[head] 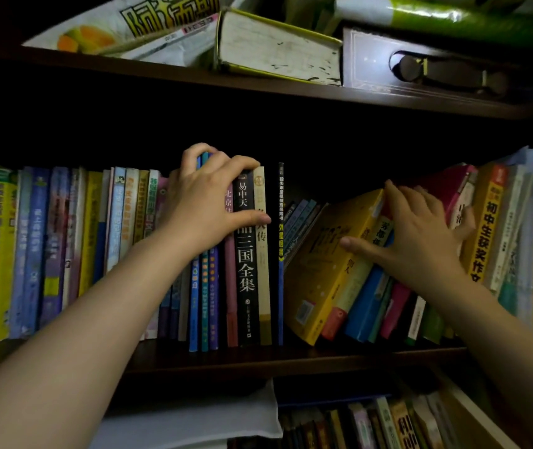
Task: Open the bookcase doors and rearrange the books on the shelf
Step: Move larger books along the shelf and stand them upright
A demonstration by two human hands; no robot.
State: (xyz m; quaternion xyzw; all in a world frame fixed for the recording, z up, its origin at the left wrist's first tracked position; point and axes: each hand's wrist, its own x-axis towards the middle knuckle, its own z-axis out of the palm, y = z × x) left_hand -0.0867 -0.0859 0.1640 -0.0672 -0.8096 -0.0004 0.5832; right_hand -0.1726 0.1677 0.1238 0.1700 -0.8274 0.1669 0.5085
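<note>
The dark wooden middle shelf holds a long row of books. My left hand grips a bunch of upright books at the row's centre, among them thin blue books, a black book and a beige book; fingers curl over their tops and the thumb lies across the beige spine. My right hand lies with spread fingers against books leaning left, its thumb on a thick yellow book, its fingertips at a red book. A thin dark book stands alone between the two groups.
The upper shelf carries a thick flat-lying book, a dark box, and paper bags. Upright books fill the left, more upright books the right. The lower shelf holds white paper and more book tops.
</note>
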